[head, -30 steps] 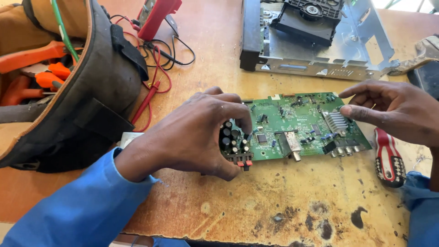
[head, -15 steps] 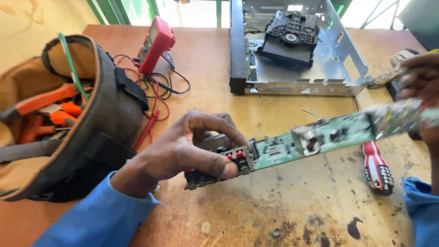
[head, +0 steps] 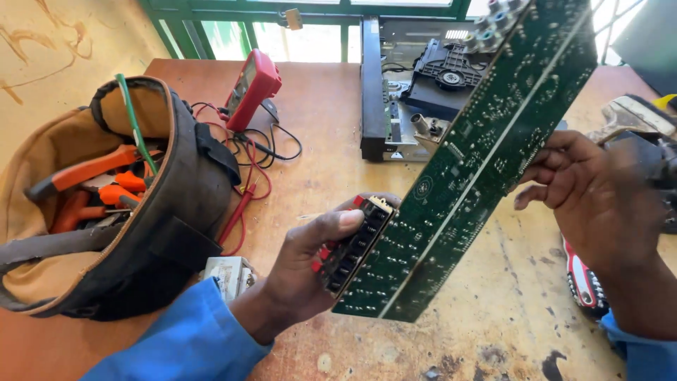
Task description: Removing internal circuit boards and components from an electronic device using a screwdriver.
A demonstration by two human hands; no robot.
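Green circuit board [head: 472, 169] upturned — gripped between left hand [head: 310, 271] and right hand [head: 599, 201].

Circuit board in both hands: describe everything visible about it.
The circuit board is a long green rectangle, lifted off the table and tilted, solder side facing the camera. A row of red and black connectors lines its lower end, gripped by the left hand. The right hand holds its far edge.

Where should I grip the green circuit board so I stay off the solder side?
Probably by its long bare edges and the connector end, coming in from the sides. The green circuit board is tilted up with its solder face showing. The left hand pinches the lower connector end and the right hand steadies the right edge.
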